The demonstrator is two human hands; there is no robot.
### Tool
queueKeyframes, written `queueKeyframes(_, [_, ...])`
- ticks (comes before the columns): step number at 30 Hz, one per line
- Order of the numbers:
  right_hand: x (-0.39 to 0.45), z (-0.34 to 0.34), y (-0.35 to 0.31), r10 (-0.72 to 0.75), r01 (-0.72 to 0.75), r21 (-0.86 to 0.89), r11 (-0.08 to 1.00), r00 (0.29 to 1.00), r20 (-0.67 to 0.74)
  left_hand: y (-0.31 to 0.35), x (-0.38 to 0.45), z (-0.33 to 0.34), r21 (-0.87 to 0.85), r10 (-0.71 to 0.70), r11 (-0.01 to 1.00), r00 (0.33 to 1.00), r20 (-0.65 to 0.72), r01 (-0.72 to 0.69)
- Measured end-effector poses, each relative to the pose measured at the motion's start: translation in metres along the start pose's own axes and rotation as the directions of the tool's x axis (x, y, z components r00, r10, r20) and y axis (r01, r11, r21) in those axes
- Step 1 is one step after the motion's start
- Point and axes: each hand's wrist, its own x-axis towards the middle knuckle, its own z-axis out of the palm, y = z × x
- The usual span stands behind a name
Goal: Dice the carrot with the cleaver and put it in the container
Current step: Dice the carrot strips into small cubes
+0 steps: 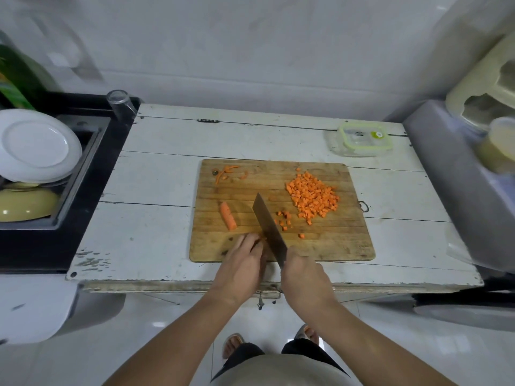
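Both forearms reach in from the near edge. Right hand has its grip clenched round the handle of the cleaver, whose blade slants away to the far left, edge down on the cutting board. Left hand lies just beside the blade, fingers curled down over a small bit of carrot at the board's near edge; how they hold it is hidden.

One carrot piece lies uncut left of the blade, apart from it. One large heap of dice fills the board's far right, with about a dozen loose cubes between heap and blade. A few peel scraps sit at the far-left corner.

One lidded container stands on the table beyond the board's far-right corner, well apart from the dice. Bare table lies left and right of the board. Left of the table, a white plate rests in a rack.
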Motion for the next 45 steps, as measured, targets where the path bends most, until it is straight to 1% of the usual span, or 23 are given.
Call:
queueKeyframes(2, [0.014, -0.001, -0.010, -0.004, 0.004, 0.005, 1.000, 1.000, 0.001, 0.001, 0.000, -0.001, -0.008, -0.001, 1.000, 1.000, 0.029, 0.001])
queueKeyframes(5, [0.032, -0.009, -0.015, -0.009, 0.011, 0.121, 0.993, 1.000, -0.017, 0.001, 0.001, -0.003, -0.011, -0.034, 0.999, 0.996, 0.083, 0.035])
queueKeyframes(7, [0.035, -0.013, -0.003, -0.002, 0.007, 0.207, 0.978, 1.000, -0.026, 0.002, 0.003, -0.005, -0.064, -0.094, 0.993, 0.988, 0.120, 0.102])
queueKeyframes(9, [0.032, -0.018, 0.012, 0.018, -0.010, 0.256, 0.967, 1.000, -0.026, 0.004, 0.008, -0.010, -0.146, -0.165, 0.972, 0.978, 0.130, 0.183])
queueKeyframes(11, [0.030, -0.022, 0.025, 0.035, -0.026, 0.292, 0.956, 0.999, -0.023, 0.004, 0.012, -0.016, -0.187, -0.228, 0.950, 0.965, 0.131, 0.250])
queueKeyframes(14, [0.026, -0.020, 0.026, -0.017, 0.023, 0.282, 0.959, 1.000, -0.025, 0.001, 0.011, -0.023, -0.254, -0.337, 0.895, 0.929, 0.152, 0.366])
queueKeyframes(18, [0.017, -0.003, 0.005, -0.068, 0.063, 0.248, 0.967, 0.998, 0.010, -0.004, 0.005, -0.026, -0.253, -0.362, 0.878, 0.910, 0.203, 0.406])
queueKeyframes(22, [0.027, 0.001, -0.002, -0.051, 0.053, 0.219, 0.974, 0.999, -0.014, -0.003, 0.007, -0.029, -0.285, -0.435, 0.828, 0.874, 0.215, 0.483])
queueKeyframes(25, [0.049, -0.011, 0.019, -0.029, 0.028, 0.172, 0.985, 1.000, 0.005, 0.000, 0.003, -0.033, -0.309, -0.424, 0.822, 0.876, 0.231, 0.479])
queueKeyframes(28, [0.076, -0.031, 0.047, 0.027, -0.025, 0.122, 0.992, 0.999, -0.017, 0.003, 0.005, -0.036, -0.302, -0.444, 0.812, 0.865, 0.236, 0.499])
queueKeyframes(30, [0.090, -0.043, 0.060, 0.050, -0.047, 0.130, 0.990, 0.999, -0.016, 0.007, 0.010, -0.037, -0.305, -0.462, 0.799, 0.854, 0.239, 0.518])
queueKeyframes(33, [0.099, -0.052, 0.072, -0.002, -0.001, 0.185, 0.983, 1.000, 0.015, 0.019, 0.021, -0.040, -0.332, -0.455, 0.796, 0.862, 0.222, 0.506])
queueKeyframes(35, [0.099, -0.060, 0.081, -0.076, 0.069, 0.220, 0.973, 0.997, 0.021, 0.025, 0.028, -0.040, -0.365, -0.468, 0.782, 0.863, 0.190, 0.504])
queueKeyframes(36, [0.097, -0.066, 0.087, -0.126, 0.121, 0.210, 0.970, 0.992, 0.013, 0.030, 0.032, -0.041, -0.394, -0.485, 0.766, 0.859, 0.166, 0.508])
queueKeyframes(37, [0.095, -0.073, 0.094, -0.183, 0.181, 0.167, 0.969, 0.983, -0.005, 0.034, 0.035, -0.040, -0.433, -0.501, 0.749, 0.856, 0.124, 0.501])
queueKeyframes(38, [0.094, -0.079, 0.102, -0.260, 0.263, 0.062, 0.963, 0.965, -0.045, 0.038, 0.038, -0.040, -0.473, -0.513, 0.741, 0.856, 0.059, 0.477])
queueKeyframes(39, [0.093, -0.085, 0.111, -0.367, 0.355, -0.108, 0.929, 0.922, -0.122, 0.042, 0.041, -0.041, -0.508, -0.527, 0.741, 0.849, -0.033, 0.440])
queueKeyframes(40, [0.093, -0.090, 0.121, -0.483, 0.430, -0.287, 0.856, 0.863, -0.149, 0.048, 0.045, -0.044, -0.537, -0.545, 0.743, 0.827, -0.139, 0.400])
queueKeyframes(41, [0.093, -0.092, 0.131, -0.569, 0.475, -0.425, 0.771, 0.813, -0.122, 0.053, 0.048, -0.046, -0.553, -0.556, 0.752, 0.796, -0.239, 0.359])
queueKeyframes(42, [0.094, -0.091, 0.142, -0.623, 0.501, -0.512, 0.698, 0.777, -0.088, 0.058, 0.051, -0.048, -0.544, -0.548, 0.773, 0.776, -0.311, 0.327])
queueKeyframes(43, [0.095, -0.088, 0.153, -0.659, 0.523, -0.558, 0.644, 0.750, -0.058, 0.065, 0.056, -0.049, -0.498, -0.502, 0.816, 0.786, -0.360, 0.293])
queueKeyframes(44, [0.096, -0.086, 0.162, -0.681, 0.538, -0.583, 0.609, 0.731, -0.037, 0.072, 0.061, -0.048, -0.422, -0.415, 0.872, 0.831, -0.370, 0.247])
queueKeyframes(45, [0.097, -0.084, 0.170, -0.708, 0.550, -0.607, 0.574, 0.705, -0.031, 0.080, 0.068, -0.044, -0.342, -0.302, 0.920, 0.900, -0.315, 0.189])
